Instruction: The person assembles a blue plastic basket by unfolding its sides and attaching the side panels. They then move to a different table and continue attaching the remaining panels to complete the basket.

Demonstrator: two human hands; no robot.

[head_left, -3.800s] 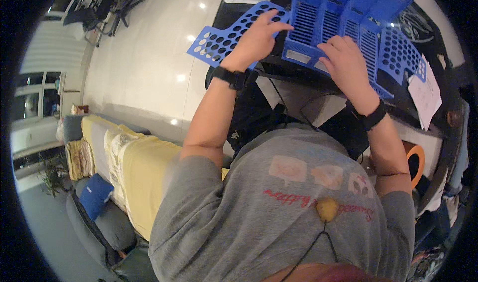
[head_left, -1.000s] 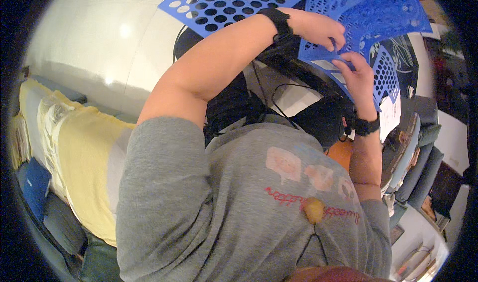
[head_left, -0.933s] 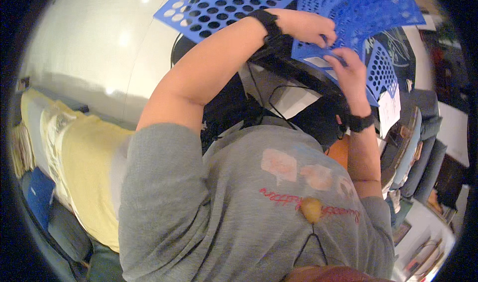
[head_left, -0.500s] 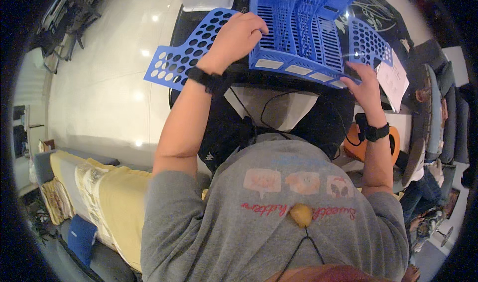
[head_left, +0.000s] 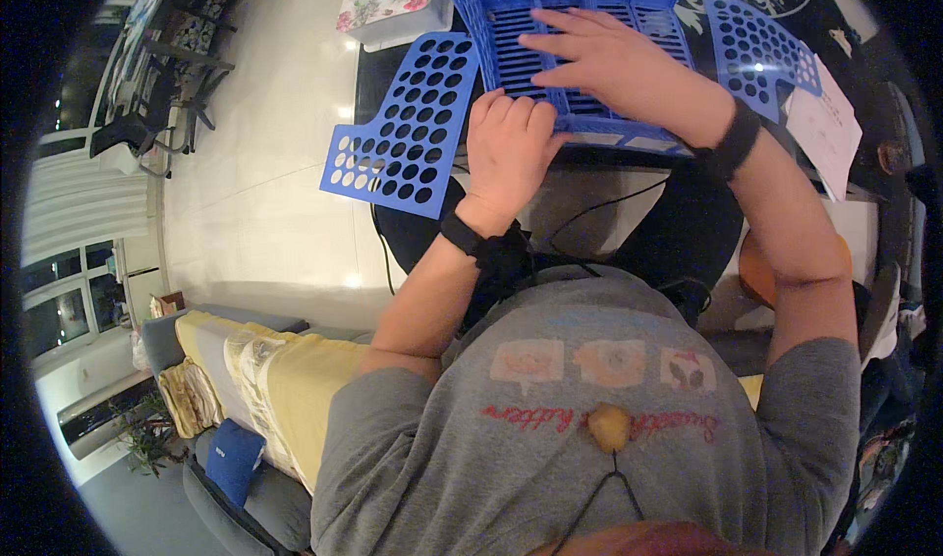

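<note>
A blue plastic file rack [head_left: 663, 26] with slotted compartments and pale label strips along its front stands before me on a dark table [head_left: 378, 84]. My left hand [head_left: 511, 153] has its fingers curled over the rack's near left corner. Reaching across the front, my right hand [head_left: 614, 65] hovers over the middle compartments with its fingers spread; it holds nothing. Left of the rack, a blue panel full of round holes [head_left: 432, 114] juts past the table edge. A similar perforated panel [head_left: 756, 50] lies to the rack's right.
Behind the left panel is a white box with a floral lid [head_left: 398, 1]. A sheet of paper [head_left: 825, 124] rests by the right panel. Beside my right leg is an orange round object [head_left: 761, 271], partly hidden. A sofa with a yellow cover [head_left: 285, 369] stands at left.
My right hand has left the rack's front right corner and moved left over the compartments, fingers spread. The left hand has come down from the left panel onto the rack's near corner.
</note>
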